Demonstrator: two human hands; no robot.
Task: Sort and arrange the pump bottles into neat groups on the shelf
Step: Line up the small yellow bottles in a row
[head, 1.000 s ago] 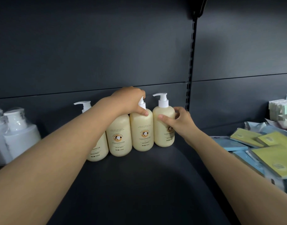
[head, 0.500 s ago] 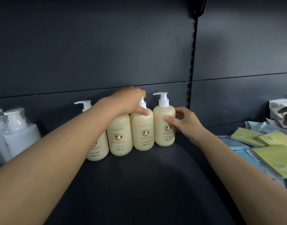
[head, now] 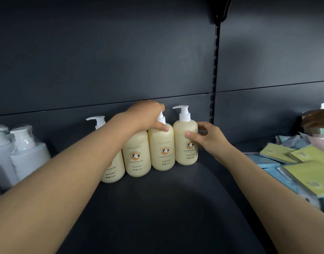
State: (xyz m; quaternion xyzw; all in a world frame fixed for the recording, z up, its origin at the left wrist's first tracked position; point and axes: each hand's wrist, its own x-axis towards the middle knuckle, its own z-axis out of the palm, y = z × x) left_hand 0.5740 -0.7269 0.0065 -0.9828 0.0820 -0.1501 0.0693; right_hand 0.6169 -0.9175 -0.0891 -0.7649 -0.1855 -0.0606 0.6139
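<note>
Four cream pump bottles with cow labels stand in a row against the back wall of the dark shelf (head: pixel 157 208). My left hand (head: pixel 144 116) reaches over the second bottle (head: pixel 137 158), hiding its pump. It grips the pump neck of the third bottle (head: pixel 162 151), thumb on that bottle's shoulder. My right hand (head: pixel 210 140) holds the rightmost bottle (head: pixel 185 143), thumb on the front and fingers curled round its right side. My left forearm partly covers the leftmost bottle (head: pixel 111 171). All stand upright and close together.
Wrapped white bottles (head: pixel 27 154) stand at the far left. Yellow and blue flat packets (head: pixel 304 165) lie heaped on the right. Another person's hand (head: pixel 315 118) shows at the right edge. A slotted upright rail (head: pixel 214 88) runs down the back wall.
My right hand has slid up and round to the right side of the rightmost bottle, uncovering its label. Another person's hand has come in at the right edge. My left hand has stayed put.
</note>
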